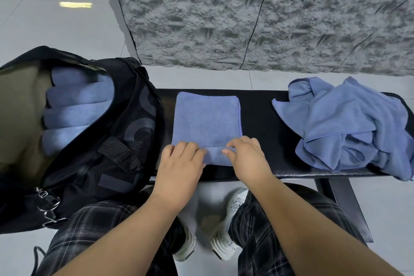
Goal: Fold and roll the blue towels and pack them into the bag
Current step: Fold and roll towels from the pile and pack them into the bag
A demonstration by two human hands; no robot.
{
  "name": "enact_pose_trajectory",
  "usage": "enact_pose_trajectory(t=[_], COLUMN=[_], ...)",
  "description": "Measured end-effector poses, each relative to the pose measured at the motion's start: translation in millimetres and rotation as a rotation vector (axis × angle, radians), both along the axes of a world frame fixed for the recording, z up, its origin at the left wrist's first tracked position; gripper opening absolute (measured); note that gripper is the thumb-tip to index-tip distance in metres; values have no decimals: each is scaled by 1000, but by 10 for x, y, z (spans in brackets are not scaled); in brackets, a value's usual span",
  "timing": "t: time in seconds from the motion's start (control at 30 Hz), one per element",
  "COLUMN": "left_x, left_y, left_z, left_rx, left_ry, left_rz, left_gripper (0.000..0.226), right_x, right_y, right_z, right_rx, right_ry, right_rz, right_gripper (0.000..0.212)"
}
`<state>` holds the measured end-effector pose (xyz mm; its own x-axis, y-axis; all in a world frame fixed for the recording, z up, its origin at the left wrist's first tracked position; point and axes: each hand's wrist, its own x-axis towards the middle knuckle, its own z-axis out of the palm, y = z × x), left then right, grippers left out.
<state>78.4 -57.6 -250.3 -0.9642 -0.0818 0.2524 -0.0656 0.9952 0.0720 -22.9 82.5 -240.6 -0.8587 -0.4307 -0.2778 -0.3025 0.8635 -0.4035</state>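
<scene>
A folded blue towel [207, 119] lies flat on the black bench [262, 127] in front of me. Its near edge is turned over into a short roll. My left hand [181, 163] grips the left end of that roll and my right hand [246, 154] pinches the right end. At the left an open black bag [125, 132] rests on the bench end and my lap. Several rolled blue towels [76, 114] lie stacked inside the bag. A heap of loose blue towels [345, 125] sits on the right part of the bench.
A rough grey stone wall [268, 13] rises behind the bench. Pale glossy floor tiles [56, 18] spread to the left. My legs in dark plaid trousers and white shoes [226, 231] are under the bench's near edge. The bag's metal clips [48, 206] hang at its lower left.
</scene>
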Motion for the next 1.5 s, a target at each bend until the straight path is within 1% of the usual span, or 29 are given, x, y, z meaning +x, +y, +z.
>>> enact_pose_trajectory(t=[0.1,0.2,0.3,0.4,0.5,0.57,0.63,0.67,0.73,0.8,0.93,0.97,1.0,1.07,1.13,1.17,1.23,1.3,1.33,1.4,1.5], left_x=[-5,-48,-112,-156,-208,-250,-283,-290,-290,-283,-278,-271,-264,-245,-244,-246,-241,-230,-232,-247,-292], left_y=[33,-9,-29,7,-9,-63,-106,-112,-122,-120,-168,-189,-206,-206,-200,-199,-212,-226,-224,-209,-210], left_z=[-20,-42,-50,-35,-24,-25,14,59,89,107,132,125,122,128,111,98,74,62,56,44,29], left_rx=[26,29,22,40,90,138,182,192,217,249,358,415,482,569,512,465,390,335,308,282,357], left_ry=[-61,-105,-114,-153,-160,-171,-229,-282,-359,-428,-550,-539,-486,-292,-107,-44,-29,-82,-105,-130,-124], left_rz=[-7,3,-3,31,38,33,20,8,-9,-29,-67,-56,-36,-9,5,13,25,15,13,23,33], left_gripper=[35,42,37,31,30,36,45,46,40,37,35,35,32,19,6,8,23,44,51,53,38], right_x=[6,19,38,63,63,48,43,40,34,6,-64,-80,-98,-128,-145,-151,-159,-169,-178,-189,-154], right_y=[-14,-22,-39,-69,-79,-67,-60,-61,-50,-19,31,29,23,3,-20,-30,-38,-41,-40,-39,-58], right_z=[-17,12,75,145,158,138,121,114,115,149,223,238,239,249,242,229,177,143,130,136,146], right_rx=[-34,-82,-82,-60,-58,-32,-4,9,34,43,110,129,145,164,181,190,197,170,130,13,-85], right_ry=[54,129,217,253,192,167,166,169,167,134,-26,-55,-79,-104,-110,-99,-60,-32,-12,57,198], right_rz=[-33,-34,38,101,168,215,243,253,263,260,268,263,252,223,188,179,164,107,63,-11,10], right_gripper=[25,20,16,25,33,40,47,48,45,37,28,27,27,28,32,33,36,37,36,30,16])
